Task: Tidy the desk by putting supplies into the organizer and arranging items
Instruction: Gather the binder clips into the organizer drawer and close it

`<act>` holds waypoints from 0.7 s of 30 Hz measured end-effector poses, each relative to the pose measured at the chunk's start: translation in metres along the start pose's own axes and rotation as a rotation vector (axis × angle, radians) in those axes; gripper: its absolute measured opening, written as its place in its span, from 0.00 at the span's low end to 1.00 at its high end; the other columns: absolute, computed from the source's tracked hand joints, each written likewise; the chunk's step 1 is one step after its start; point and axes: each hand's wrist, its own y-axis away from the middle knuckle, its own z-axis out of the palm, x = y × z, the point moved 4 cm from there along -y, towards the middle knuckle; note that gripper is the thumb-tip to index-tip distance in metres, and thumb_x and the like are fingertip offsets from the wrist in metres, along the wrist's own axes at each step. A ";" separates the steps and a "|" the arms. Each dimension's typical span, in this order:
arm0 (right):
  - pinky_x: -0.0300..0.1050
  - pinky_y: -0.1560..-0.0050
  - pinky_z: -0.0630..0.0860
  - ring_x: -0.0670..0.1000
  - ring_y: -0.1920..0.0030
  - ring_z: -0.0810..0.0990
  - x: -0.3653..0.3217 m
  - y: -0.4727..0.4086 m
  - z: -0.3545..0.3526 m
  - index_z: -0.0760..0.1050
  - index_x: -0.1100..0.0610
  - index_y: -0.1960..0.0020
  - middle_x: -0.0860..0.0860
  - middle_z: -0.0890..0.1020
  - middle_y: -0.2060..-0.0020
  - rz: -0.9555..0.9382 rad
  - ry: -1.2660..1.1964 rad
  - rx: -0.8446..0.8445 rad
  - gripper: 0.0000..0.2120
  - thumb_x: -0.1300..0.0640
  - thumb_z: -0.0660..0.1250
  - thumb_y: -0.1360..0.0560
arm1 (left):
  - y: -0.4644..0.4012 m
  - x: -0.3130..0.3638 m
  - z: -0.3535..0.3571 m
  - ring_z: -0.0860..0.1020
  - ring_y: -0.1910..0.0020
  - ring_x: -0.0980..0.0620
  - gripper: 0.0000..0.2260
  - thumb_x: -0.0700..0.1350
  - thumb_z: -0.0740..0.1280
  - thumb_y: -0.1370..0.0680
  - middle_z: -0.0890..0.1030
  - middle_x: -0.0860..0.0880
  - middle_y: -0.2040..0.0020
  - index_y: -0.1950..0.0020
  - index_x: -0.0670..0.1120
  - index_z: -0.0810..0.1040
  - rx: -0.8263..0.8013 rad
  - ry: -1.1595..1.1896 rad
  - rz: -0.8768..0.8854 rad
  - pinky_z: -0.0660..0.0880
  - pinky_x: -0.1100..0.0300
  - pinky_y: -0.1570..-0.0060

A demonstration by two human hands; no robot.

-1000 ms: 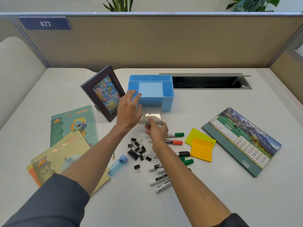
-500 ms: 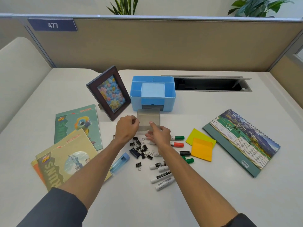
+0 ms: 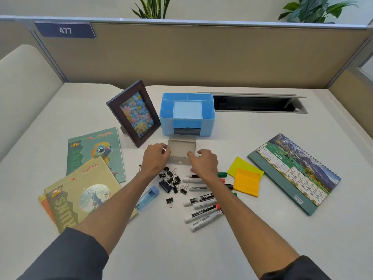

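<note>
Organizer [image 3: 186,116]: light blue. Drawer [image 3: 181,147]: translucent grey. Frame [image 3: 134,114]: dark brown, pastel flower print. Sticky pads [image 3: 246,176]: yellow and orange. Clips [image 3: 171,180]: black. Markers [image 3: 203,207]: white bodies, green, red and black caps. Calendar [image 3: 294,170]: green, mountain photo.

White desk [image 3: 262,229] with organizer [image 3: 186,126], markers [image 3: 201,209], calendar [image 3: 294,172], notebooks [image 3: 80,188].

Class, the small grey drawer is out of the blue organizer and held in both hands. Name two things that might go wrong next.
1. The drawer, held by the left hand and right hand right over the binder clips, may knock them about if lowered.
2. The right forearm crosses the markers; pulling back might roll them.
</note>
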 end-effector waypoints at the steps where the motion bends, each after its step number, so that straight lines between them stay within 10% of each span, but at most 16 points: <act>1: 0.50 0.52 0.75 0.57 0.56 0.83 -0.001 0.002 -0.003 0.76 0.64 0.42 0.58 0.84 0.56 -0.019 0.033 0.003 0.25 0.44 0.64 0.26 | 0.001 0.000 0.000 0.79 0.60 0.46 0.15 0.49 0.61 0.21 0.84 0.44 0.57 0.50 0.42 0.83 -0.005 0.001 -0.004 0.76 0.52 0.57; 9: 0.48 0.47 0.73 0.56 0.42 0.78 0.005 0.016 -0.012 0.74 0.56 0.34 0.53 0.79 0.39 -0.214 0.208 0.058 0.23 0.45 0.63 0.24 | 0.024 -0.007 -0.014 0.80 0.58 0.47 0.17 0.55 0.60 0.21 0.84 0.50 0.58 0.42 0.46 0.80 0.034 -0.094 -0.030 0.77 0.53 0.55; 21: 0.44 0.50 0.76 0.50 0.44 0.77 0.012 0.044 -0.004 0.78 0.56 0.39 0.51 0.80 0.43 -0.603 0.312 0.092 0.17 0.50 0.67 0.25 | 0.085 -0.008 -0.028 0.77 0.56 0.49 0.19 0.56 0.58 0.26 0.81 0.52 0.55 0.46 0.47 0.80 0.012 -0.150 0.076 0.71 0.57 0.59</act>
